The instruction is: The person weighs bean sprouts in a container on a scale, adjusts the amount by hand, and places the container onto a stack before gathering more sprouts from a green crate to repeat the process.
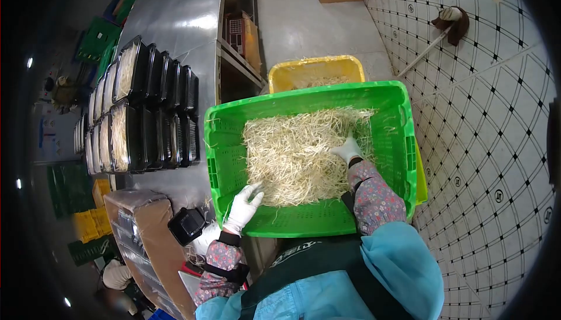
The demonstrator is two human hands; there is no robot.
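A large green plastic crate [304, 222] in front of me holds a thick layer of pale bean sprouts [292, 156]. My left hand [243, 208], in a white glove, hovers at the crate's near left corner, fingers apart and holding nothing. At the right side of the heap, my right hand [349, 149], also gloved, reaches down into the bean sprouts. Its fingertips are partly hidden among them, so their grip does not show.
Left of the crate, black trays [135, 136] filled with sprouts stand stacked on a steel table [175, 7]. An open cardboard box [155, 232] and a small black tray [187, 225] sit nearer me. Behind the crate is a yellow bin [315, 66]; a tiled wall [467, 115] rises right.
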